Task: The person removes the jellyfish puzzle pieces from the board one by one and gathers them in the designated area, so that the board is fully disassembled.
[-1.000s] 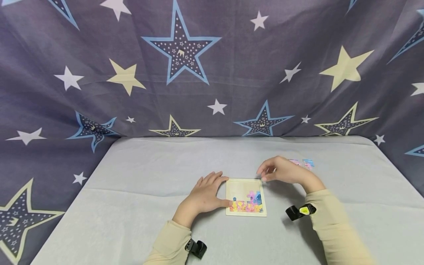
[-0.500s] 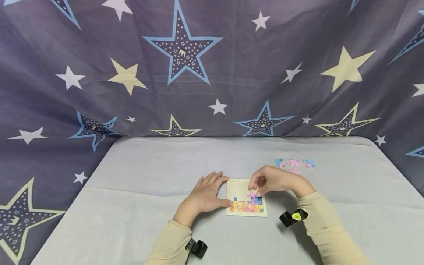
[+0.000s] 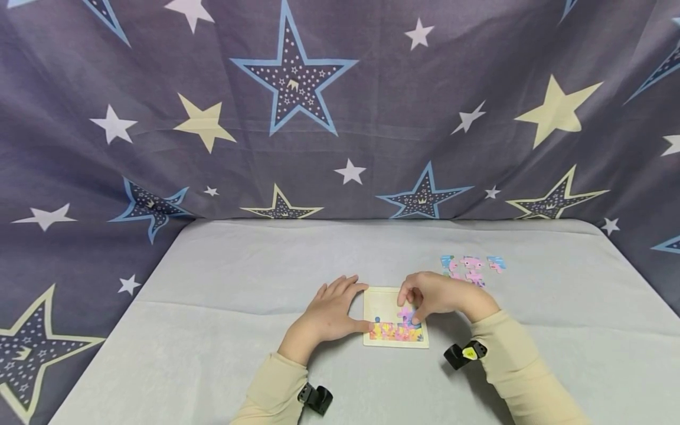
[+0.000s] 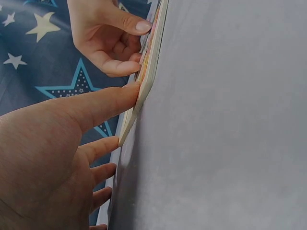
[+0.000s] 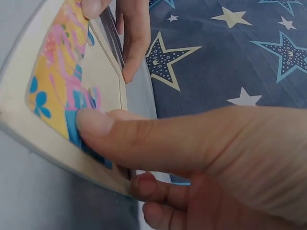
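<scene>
A square, pale wooden puzzle tray (image 3: pixel 395 345) lies on the table, its lower part filled with yellow, pink and blue jigsaw pieces. Along its left side, my left hand (image 3: pixel 329 313) has its fingers spread, the thumb resting on the lower left rim and the index fingertip at the upper left corner. My right hand (image 3: pixel 438 294) reaches over the tray's right side with curled fingers. Its thumb (image 5: pixel 98 123) presses on a blue and pink puzzle piece (image 5: pixel 76 98), and the index finger sits at that piece's far side. The fingers partly hide this piece.
Several loose puzzle pieces (image 3: pixel 471 263), pink and blue, lie behind the right hand, some partly covered by it. A grey cloth (image 3: pixel 255 260) covers the table. Behind rises a dark curtain (image 3: pixel 372 106) printed with stars.
My right hand has moved from the tray's upper right corner down and left onto the pieces inside it, uncovering more of the loose pieces behind. The left hand stays put.
</scene>
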